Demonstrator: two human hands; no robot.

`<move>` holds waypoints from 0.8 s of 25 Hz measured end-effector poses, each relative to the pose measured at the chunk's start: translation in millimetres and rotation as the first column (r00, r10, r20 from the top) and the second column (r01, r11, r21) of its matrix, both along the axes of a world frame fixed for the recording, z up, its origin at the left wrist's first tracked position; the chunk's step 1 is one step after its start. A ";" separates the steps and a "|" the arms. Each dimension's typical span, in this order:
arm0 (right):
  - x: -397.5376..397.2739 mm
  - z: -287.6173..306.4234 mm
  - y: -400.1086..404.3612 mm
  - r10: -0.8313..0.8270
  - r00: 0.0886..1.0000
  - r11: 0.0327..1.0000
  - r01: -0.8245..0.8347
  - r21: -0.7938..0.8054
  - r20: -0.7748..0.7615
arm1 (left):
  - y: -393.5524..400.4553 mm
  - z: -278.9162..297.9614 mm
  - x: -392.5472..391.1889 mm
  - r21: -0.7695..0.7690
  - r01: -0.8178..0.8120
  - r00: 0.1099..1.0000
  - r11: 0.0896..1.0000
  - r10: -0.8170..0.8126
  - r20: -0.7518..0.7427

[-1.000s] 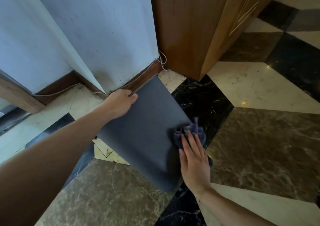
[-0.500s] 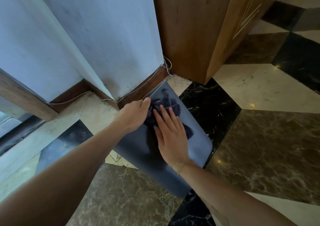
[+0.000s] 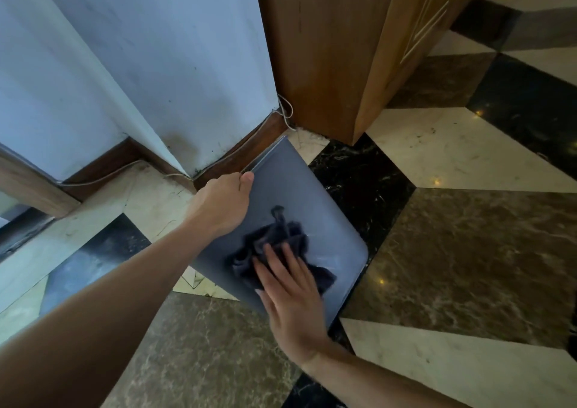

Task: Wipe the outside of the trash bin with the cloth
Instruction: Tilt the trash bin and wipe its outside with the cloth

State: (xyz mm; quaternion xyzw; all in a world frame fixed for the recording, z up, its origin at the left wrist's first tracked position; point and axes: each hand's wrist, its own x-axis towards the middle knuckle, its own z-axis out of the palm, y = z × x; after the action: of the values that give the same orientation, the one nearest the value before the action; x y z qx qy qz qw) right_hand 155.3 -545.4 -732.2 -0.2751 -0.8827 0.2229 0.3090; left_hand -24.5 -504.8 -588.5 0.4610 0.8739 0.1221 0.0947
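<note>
A grey trash bin (image 3: pixel 312 195) lies tilted on the marble floor, its rim toward the wall corner and its flat side facing up. My left hand (image 3: pixel 220 204) grips the bin's rim edge at its upper left. A dark crumpled cloth (image 3: pixel 271 245) rests on the bin's side near its lower middle. My right hand (image 3: pixel 290 295) presses flat on the cloth's near part, fingers spread and pointing up. Part of the cloth sticks out to the right of my fingers.
A white wall corner (image 3: pixel 175 73) with a brown skirting board (image 3: pixel 249 148) and a thin white cable (image 3: pixel 285 111) stands behind the bin. A wooden cabinet (image 3: pixel 327 48) rises at the back right. The floor (image 3: pixel 468 251) is polished marble in cream, brown and black.
My right hand has slid the cloth from the bin's top near the rim down toward its lower middle. A second ago it was at the lower right edge. My left hand keeps its grip.
</note>
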 end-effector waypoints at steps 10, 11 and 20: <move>7.2 -12.9 108.0 -0.390 0.914 0.850 0.404 -0.339 0.111 | -22.3 4.0 6.3 0.026 0.021 1.000 0.999 -0.021 -0.014; 17.0 -17.4 107.9 -0.404 0.907 0.837 0.417 -0.355 0.115 | -20.6 4.4 6.4 0.027 0.042 0.999 0.999 -0.041 -0.025; 31.0 -19.9 95.7 -0.435 0.899 0.808 0.412 -0.422 0.045 | 35.5 41.9 23.1 -0.014 -0.035 0.993 0.999 0.036 0.115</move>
State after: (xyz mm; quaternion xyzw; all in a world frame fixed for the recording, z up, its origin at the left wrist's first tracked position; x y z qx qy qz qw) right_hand 186.3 -449.7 -752.1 -0.5188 -0.7212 0.3406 0.3078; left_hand -1.3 -469.4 -546.6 0.4369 0.8757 0.1451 0.1454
